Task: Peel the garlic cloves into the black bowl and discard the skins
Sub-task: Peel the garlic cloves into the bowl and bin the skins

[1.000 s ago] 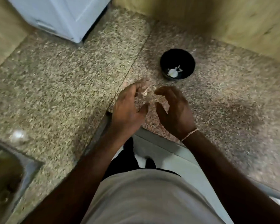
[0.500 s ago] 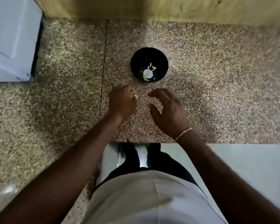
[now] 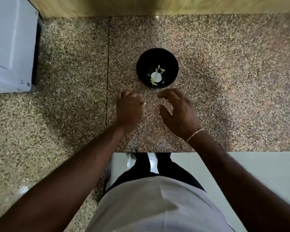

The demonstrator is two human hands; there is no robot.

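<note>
My left hand (image 3: 129, 108) pinches a garlic bit (image 3: 144, 103); my right hand (image 3: 177, 113) hovers empty, fingers loosely curled. The bowl (image 3: 157, 55), holding cloves (image 3: 157, 74), sits on the counter (image 3: 224, 81) just beyond both.

Left hand (image 3: 129, 109) curled knuckles-up (pale sliver at its fingertips), right hand (image 3: 178, 113) loosely spread

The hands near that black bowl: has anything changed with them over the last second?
Mostly the camera swung, so the round black bowl now sits straight ahead. The left hand curled tighter round a small pale bit of garlic. The right hand stayed open and empty beside it. The pale pieces in the bowl look unchanged.
</note>
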